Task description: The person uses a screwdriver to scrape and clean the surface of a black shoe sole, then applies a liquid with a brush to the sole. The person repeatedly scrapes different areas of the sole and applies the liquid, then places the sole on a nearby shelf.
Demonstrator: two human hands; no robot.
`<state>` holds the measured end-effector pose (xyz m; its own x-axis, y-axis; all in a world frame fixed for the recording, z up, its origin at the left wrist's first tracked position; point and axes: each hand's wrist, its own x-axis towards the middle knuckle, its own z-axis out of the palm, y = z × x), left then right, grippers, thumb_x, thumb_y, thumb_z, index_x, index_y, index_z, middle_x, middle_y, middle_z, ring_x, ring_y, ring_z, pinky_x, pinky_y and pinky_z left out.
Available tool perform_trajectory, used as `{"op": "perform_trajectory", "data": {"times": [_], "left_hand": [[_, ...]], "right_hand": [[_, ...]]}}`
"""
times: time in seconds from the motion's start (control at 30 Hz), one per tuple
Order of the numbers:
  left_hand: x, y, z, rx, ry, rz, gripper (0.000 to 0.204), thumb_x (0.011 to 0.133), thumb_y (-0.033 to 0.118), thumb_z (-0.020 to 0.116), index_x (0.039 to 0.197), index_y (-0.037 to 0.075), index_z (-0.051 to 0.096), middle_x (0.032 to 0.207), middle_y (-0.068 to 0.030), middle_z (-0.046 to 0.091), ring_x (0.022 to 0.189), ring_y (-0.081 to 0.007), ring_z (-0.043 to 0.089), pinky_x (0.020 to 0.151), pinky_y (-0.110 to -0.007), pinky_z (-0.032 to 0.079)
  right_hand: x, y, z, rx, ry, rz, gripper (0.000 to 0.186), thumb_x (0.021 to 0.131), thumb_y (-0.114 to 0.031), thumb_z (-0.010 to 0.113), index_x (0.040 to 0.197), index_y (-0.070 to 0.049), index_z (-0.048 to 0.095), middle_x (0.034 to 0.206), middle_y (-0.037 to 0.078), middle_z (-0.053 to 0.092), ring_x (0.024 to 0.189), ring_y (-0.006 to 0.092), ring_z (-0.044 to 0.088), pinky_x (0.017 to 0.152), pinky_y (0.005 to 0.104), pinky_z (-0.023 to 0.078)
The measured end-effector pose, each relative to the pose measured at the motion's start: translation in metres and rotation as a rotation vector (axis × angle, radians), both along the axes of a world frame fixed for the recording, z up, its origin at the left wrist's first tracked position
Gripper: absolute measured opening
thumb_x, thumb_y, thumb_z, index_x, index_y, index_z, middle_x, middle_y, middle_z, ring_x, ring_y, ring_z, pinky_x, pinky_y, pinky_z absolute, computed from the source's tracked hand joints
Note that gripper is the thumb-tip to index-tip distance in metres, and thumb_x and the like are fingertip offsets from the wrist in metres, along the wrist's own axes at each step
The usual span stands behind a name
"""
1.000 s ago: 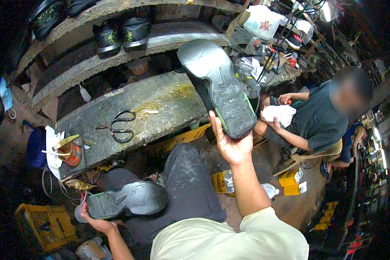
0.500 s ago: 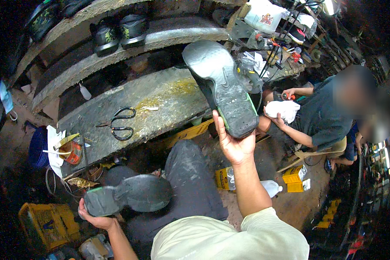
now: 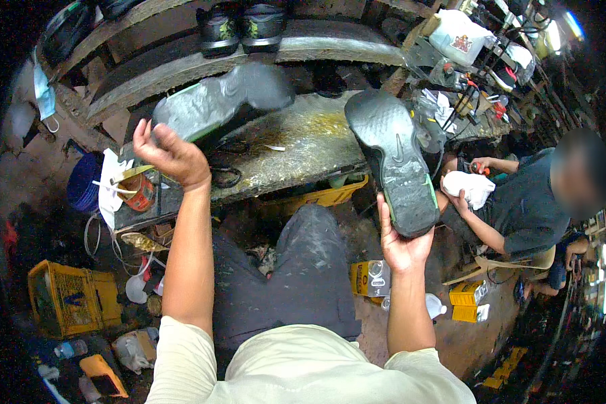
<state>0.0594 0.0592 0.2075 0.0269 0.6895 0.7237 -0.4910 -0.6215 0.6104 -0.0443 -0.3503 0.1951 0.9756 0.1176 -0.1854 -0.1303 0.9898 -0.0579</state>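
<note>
Head view, from its left edge: we saw a pale blue face mask (image 3: 44, 97) hanging, and well below it a yellow plastic crate (image 3: 50, 296). Next came a dark blue bucket (image 3: 82, 185), then a white sheet (image 3: 110, 198) and an orange can (image 3: 139, 193) at the left end of the bench (image 3: 310, 145). Our left hand (image 3: 175, 159) was raised there, its fingers bent and slightly spread, right at the heel end of a blurred black-soled shoe (image 3: 205, 106); we could not tell whether it gripped the shoe. That shoe slanted above the back of the bench, its toe end pointing right. On the shelf (image 3: 330, 48) beyond stood a pair of black shoes (image 3: 219, 32), and a small white scrap (image 3: 274, 147) lay on the bench.

Farther right, with our hands well apart, we had a second black-soled shoe (image 3: 394, 158), its sole facing us, its toe end up and green trim showing along one side. Our right hand (image 3: 408, 250) was clamped on its heel end from below. Beneath, near our right forearm, were a yellow box (image 3: 362, 279) and a white plastic bottle (image 3: 435, 307). At the far right, a seated co-worker (image 3: 518, 195) held a rounded white object (image 3: 470, 190).
</note>
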Motion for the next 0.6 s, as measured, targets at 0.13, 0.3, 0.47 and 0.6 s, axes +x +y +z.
{"op": "perform_trajectory", "data": {"times": [0.13, 0.3, 0.47, 0.6], "left_hand": [[0.016, -0.039, -0.023, 0.020, 0.135, 0.033, 0.062, 0.101, 0.040, 0.068, 0.138, -0.002, 0.044, 0.126, -0.0141, 0.049, 0.116, -0.0259, 0.049, 0.106, -0.040, 0.038], [-0.001, -0.058, -0.056, 0.003, 0.330, -0.026, 0.062, 0.095, 0.037, 0.076, 0.137, 0.000, 0.048, 0.124, -0.0165, 0.052, 0.116, -0.0301, 0.051, 0.106, -0.044, 0.039], [0.001, -0.039, -0.052, 0.021, 0.369, -0.024, 0.060, 0.096, 0.038, 0.074, 0.134, -0.002, 0.051, 0.130, -0.0192, 0.051, 0.123, -0.0324, 0.050, 0.110, -0.045, 0.038], [0.002, -0.030, -0.048, 0.000, 0.395, -0.046, 0.065, 0.095, 0.038, 0.076, 0.136, -0.004, 0.049, 0.133, -0.0211, 0.051, 0.126, -0.0341, 0.049, 0.112, -0.045, 0.036]], "right_hand": [[-0.011, -0.003, -0.001, -0.031, -0.018, -0.037, 0.062, 0.098, -0.051, 0.056, 0.143, -0.009, 0.056, 0.149, 0.022, 0.053, 0.134, 0.0539, 0.049, 0.110, 0.0624, 0.047], [-0.018, -0.005, -0.002, -0.114, -0.002, -0.066, 0.064, 0.100, -0.051, 0.054, 0.145, -0.005, 0.053, 0.150, 0.024, 0.052, 0.136, 0.0532, 0.048, 0.112, 0.0596, 0.047], [-0.031, 0.007, -0.002, 0.073, -0.055, 0.064, 0.069, 0.094, -0.050, 0.062, 0.146, -0.008, 0.052, 0.149, 0.024, 0.052, 0.133, 0.0520, 0.052, 0.107, 0.0595, 0.052], [-0.048, 0.028, -0.008, 0.199, -0.107, 0.176, 0.069, 0.091, -0.041, 0.069, 0.147, -0.005, 0.051, 0.152, 0.025, 0.049, 0.141, 0.0464, 0.046, 0.113, 0.0538, 0.048]]}}
